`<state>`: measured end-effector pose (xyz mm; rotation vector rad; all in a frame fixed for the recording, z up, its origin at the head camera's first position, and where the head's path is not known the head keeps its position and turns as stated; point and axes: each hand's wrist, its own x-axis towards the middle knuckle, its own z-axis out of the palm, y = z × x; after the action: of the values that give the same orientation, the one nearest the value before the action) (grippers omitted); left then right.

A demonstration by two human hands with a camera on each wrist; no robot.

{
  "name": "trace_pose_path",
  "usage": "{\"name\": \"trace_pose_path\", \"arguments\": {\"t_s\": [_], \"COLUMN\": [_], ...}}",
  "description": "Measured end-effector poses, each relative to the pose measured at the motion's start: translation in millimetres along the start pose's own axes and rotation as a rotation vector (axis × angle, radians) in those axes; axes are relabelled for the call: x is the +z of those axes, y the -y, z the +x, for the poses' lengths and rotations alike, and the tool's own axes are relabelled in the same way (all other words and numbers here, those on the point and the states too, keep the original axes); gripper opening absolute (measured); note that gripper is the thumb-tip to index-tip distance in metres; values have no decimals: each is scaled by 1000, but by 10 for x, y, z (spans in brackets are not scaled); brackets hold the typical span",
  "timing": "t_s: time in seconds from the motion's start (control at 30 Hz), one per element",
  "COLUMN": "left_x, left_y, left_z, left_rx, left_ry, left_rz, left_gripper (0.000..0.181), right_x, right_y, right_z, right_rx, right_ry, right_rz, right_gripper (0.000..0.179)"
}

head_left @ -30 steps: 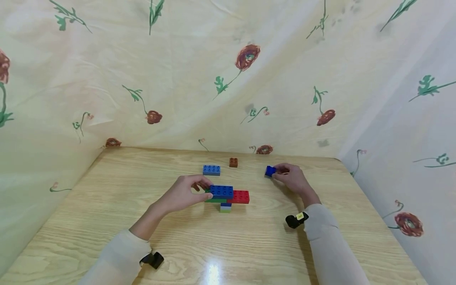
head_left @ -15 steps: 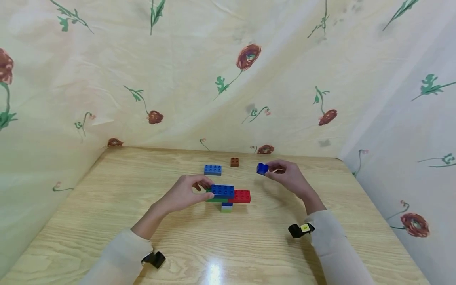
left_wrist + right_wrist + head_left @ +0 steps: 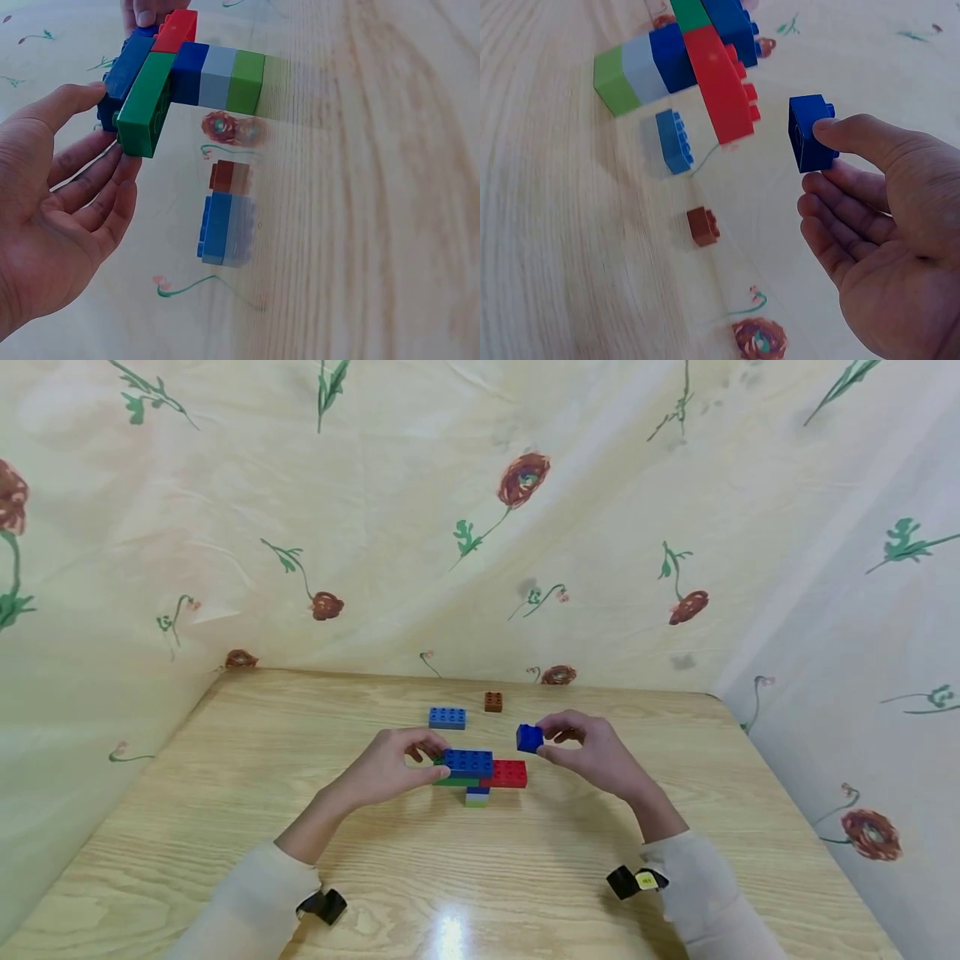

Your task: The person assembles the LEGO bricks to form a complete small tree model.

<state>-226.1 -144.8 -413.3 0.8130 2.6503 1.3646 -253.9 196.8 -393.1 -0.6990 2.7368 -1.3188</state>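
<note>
While left hand [image 3: 393,766] grips brick stack [image 3: 469,763], right hand [image 3: 596,753] pinching blue block [image 3: 529,738], at fingertips [image 3: 826,129] (far-side contact unclear)

Nine bricks [image 3: 530,738], two hands [image 3: 384,768] [image 3: 592,756], two wrist cameras [image 3: 328,907] [image 3: 622,882], one table [image 3: 540,893]

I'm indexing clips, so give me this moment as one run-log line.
left hand: grips block structure | right hand: pinches small blue block, raised, apart from block structure | on table: light-blue block, brown block
</note>
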Motion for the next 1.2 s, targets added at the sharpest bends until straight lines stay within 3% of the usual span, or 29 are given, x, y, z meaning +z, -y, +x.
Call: {"name": "trace_pose_path", "arguments": {"t_s": [0.33,0.6,1.2], "left_x": [6,3,-9], "left_y": [4,1,-32], "left_z": [-20,-23,7], "left_rx": [-15,-11,-36], "left_ry": [-3,-5,2], "left_rz": [-1,-7,-16], "left_gripper": [31,31,30], "right_x": [231,312,358], "right_y": [175,223,186], "right_z": [-119,-120,-115], "right_rx": [-67,-105,-37], "right_ry": [56,46,62], "right_rz": [-1,-21,60], "right_gripper": [28,30,31]}}
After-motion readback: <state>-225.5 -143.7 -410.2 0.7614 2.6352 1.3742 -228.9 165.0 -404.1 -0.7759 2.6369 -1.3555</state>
